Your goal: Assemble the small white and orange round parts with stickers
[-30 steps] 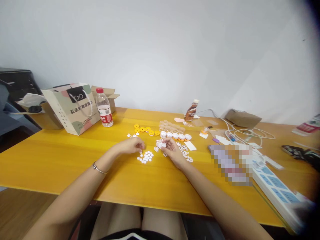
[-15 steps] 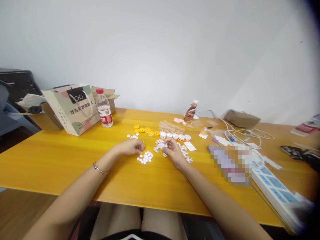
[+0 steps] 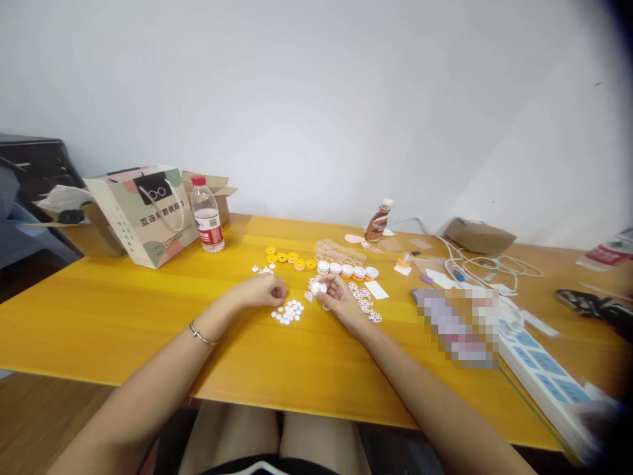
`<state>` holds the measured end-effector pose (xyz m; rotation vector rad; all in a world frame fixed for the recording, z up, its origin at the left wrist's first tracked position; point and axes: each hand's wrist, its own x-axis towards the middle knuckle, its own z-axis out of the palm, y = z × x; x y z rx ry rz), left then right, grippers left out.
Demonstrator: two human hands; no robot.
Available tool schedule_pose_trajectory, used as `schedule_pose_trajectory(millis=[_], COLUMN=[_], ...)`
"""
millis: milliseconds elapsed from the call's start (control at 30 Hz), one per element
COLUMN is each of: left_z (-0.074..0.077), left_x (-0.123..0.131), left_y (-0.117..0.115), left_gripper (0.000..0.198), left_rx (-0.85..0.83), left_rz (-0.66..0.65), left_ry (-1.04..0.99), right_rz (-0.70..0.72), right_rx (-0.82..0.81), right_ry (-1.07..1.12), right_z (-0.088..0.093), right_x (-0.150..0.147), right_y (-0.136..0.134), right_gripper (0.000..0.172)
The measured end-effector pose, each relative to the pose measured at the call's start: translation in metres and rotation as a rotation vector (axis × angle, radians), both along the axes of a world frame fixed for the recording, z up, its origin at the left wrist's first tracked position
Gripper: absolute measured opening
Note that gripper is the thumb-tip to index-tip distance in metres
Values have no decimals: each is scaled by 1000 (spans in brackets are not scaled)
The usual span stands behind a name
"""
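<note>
counter (image 3: 148, 310): yellow; bore everything below.
paper bag (image 3: 143, 218): stood far left, just beside the water bottle (image 3: 208, 218).
power strip (image 3: 544, 376): lay along the near right edge.
water bottle: stood upright, red lid on.
left hand (image 3: 264, 290): rested on the counter, fingers curled in; could not tell of anything pinched.
right hand (image 3: 341, 300): closed at the fingertips on a white cap (image 3: 319, 287).
white discs (image 3: 288, 311): lay heaped between both hands.
white cap: sat in the right hand's fingertips, just above the counter.
</note>
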<state>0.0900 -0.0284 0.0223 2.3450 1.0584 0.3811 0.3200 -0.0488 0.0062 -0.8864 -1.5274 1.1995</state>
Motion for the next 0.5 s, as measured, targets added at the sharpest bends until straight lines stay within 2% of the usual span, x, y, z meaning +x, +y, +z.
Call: schedule_pose_trajectory(millis=[167,333,400,500], left_z=[2,2,1,0], left_x=[6,11,11,13], left_y=[-1,-6,-7,-8], left_gripper=[11,12,13,15], left_rx=[210,328,335,255], left_rz=[4,-16,37,108], left_ry=[82,89,75,-24], right_rz=[32,38,42,54], right_rx=[-46,-68,-73,-76], right_ry=[-3,30,39,46], right_z=[1,4,4,4], right_x=[1,2,2,1], right_y=[-1,-3,-4,-5], right_gripper=[24,21,21,23])
